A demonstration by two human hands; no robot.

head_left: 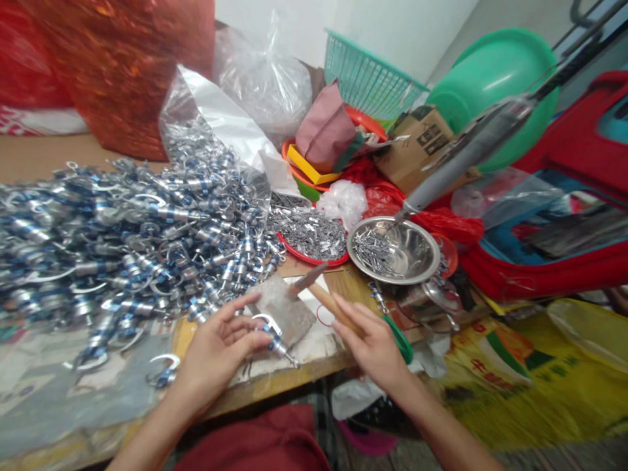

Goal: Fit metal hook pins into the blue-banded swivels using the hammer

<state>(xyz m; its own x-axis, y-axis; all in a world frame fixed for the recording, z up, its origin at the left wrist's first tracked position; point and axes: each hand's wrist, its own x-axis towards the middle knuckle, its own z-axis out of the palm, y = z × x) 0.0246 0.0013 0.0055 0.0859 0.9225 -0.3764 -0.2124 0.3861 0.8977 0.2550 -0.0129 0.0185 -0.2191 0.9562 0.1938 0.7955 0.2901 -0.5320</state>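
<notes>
My left hand point(220, 347) is closed around a small silver metal fitting point(277, 343) with blue bands, a white crescent-shaped piece and a thin rod pointing right. It is over the near left edge of a flat grey metal block point(284, 311) on the wooden table. My right hand point(373, 337) grips the wooden handle of a hammer point(338, 307). The hammer's dark head is above the far right part of the block. A large heap of similar blue-and-silver fittings point(147, 229) spreads to the left, with one loose fitting point(164, 371) lying near my left wrist.
A red tray point(314, 239) of small metal pieces and a steel bowl point(415, 252) of thin metal pins stand behind the block. A grey tool arm point(456, 154) slants over the bowl. Yellow bags point(540, 379) lie at right; the table's wooden front edge point(294, 379) is near me.
</notes>
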